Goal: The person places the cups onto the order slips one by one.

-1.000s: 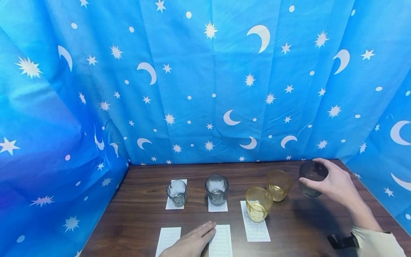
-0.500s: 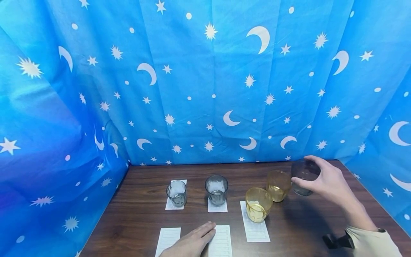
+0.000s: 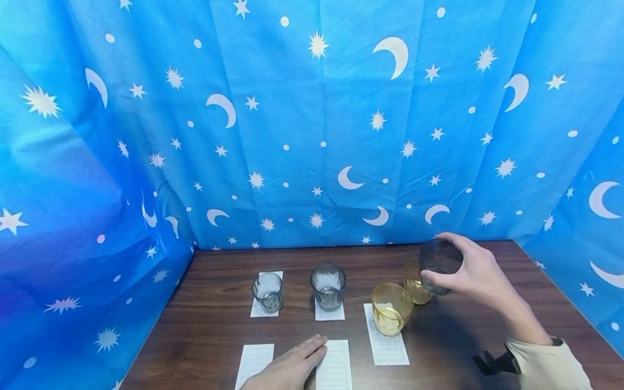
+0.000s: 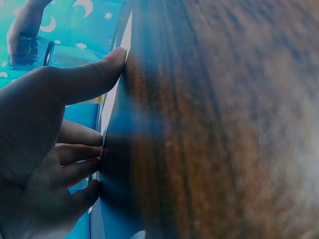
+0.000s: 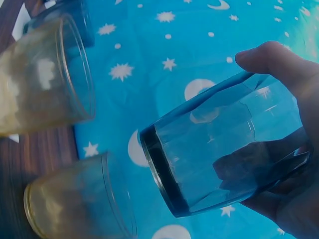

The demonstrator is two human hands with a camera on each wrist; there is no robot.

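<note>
**Dark glass (image 3: 435, 260) shifted left, right hand (image 3: 475, 271) holding on the whole way**

So the big change over that last second was the dark glass. It started out at the far right with a visible gap between it and the back amber glass (image 3: 413, 292), then the two were edge to edge in the head view, and by this point it overlapped the amber one and hid a good part of it. I don't think they were touching, though: the right wrist view showed a gap between them, and the dark one was up off the table (image 3: 195, 336).

The right hand had it pinched near the rim, thumb on one side and fingers round the other, base pointing down.

Nothing else really budged. The front amber glass (image 3: 391, 309) stood on its slip (image 3: 390, 355), and the small grey glass (image 3: 267, 292) and larger grey glass (image 3: 328, 287) were on theirs too. The left hand (image 3: 292, 365) rested where it had been, fingers pretty straight and gripping nothing, fingertips right by the edge of a lined sheet (image 3: 335, 365).

My read: the glass was mid-carry, not set down yet, and clipping the back amber glass was the main risk.
</note>
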